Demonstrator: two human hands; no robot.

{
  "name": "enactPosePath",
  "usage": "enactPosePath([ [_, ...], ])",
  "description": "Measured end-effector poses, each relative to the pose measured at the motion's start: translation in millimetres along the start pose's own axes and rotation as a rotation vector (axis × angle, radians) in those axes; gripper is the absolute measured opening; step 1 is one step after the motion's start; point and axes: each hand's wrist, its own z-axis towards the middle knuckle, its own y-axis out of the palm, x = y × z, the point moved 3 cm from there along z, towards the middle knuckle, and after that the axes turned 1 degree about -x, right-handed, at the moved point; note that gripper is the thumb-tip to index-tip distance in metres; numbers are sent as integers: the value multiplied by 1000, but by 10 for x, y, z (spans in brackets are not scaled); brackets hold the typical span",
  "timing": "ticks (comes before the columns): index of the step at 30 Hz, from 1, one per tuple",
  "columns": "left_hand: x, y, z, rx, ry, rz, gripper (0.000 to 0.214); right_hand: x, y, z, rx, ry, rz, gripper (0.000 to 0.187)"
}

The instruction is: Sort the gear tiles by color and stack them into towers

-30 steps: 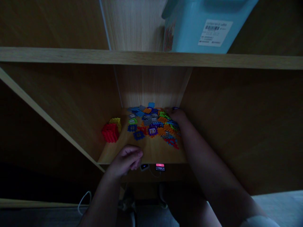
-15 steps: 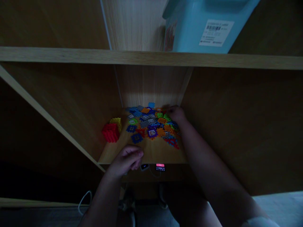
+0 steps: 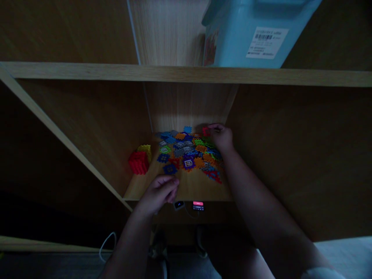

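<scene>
Light-blue bin [image 3: 234, 40] on the upper shelf [image 3: 174, 73], with perhaps a lit phone [image 3: 198, 206] lower down

"What is the wooden shelf [image 3: 188, 189] carrying?"

"A heap of notched tiles [image 3: 187, 149] is lying across its middle and back, with blue, orange, green, grey and purple pieces overlapping."

"And on the left?"

"A red stack [image 3: 138, 163] is standing there, well apart from the heap, and yellow tiles [image 3: 146, 150] are sitting just behind it."
</scene>
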Motion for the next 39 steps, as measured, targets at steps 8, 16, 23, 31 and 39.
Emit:
enactPosePath([
  [8, 72, 22, 54, 276, 12, -145, 45, -541, 129, 42, -95, -169, 297, 29],
  [16, 198, 31, 97, 442, 146, -236, 54, -1237, 496, -389, -926, -94, 620, 43],
  [23, 155, -13, 140, 518, 137, -256, 52, -1447, 709, -814, -1158, -93, 651, 27],
  [31, 163, -52, 159, 643, 191, -351, 45, -1449, 553, -978, -622, -321, 409, 26],
  [39, 203, -77, 152, 662, 232, -459, 38, -1400, 424, -1359, -393, -480, 306, 37],
])
